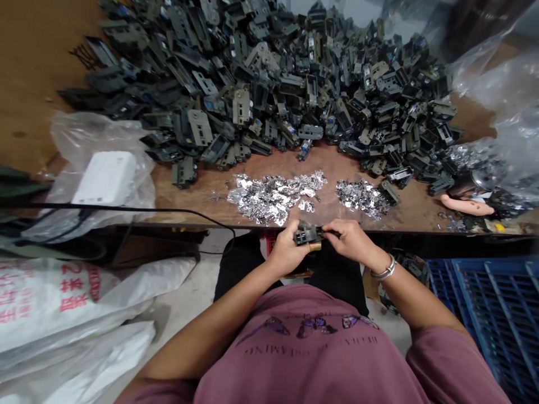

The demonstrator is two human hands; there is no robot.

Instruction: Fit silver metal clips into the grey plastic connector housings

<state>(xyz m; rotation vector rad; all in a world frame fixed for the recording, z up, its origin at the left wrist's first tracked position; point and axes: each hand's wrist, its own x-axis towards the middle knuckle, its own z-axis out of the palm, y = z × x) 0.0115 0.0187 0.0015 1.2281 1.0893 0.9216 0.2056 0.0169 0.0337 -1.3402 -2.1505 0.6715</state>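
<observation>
My left hand (287, 250) is closed around a small dark grey-green plastic housing (306, 235) with open slots, held just off the front edge of the table above my lap. A brass-coloured piece (315, 246) shows under the housing's right end. My right hand (348, 240) is pinched at that same end, its fingertips touching or almost touching the housing. Whatever lies between those fingertips is too small to make out. Two piles of shiny stamped metal pieces lie on the table just beyond my hands, a larger left pile (269, 196) and a smaller right pile (364, 197).
A big heap of similar dark housings (261, 84) covers the back of the brown table (193, 207). At left, a white box (105, 178) rests on clear plastic, with a black cable (168, 210) running along the edge. White sacks (50, 303) lie lower left; blue crates (484, 314) stand lower right.
</observation>
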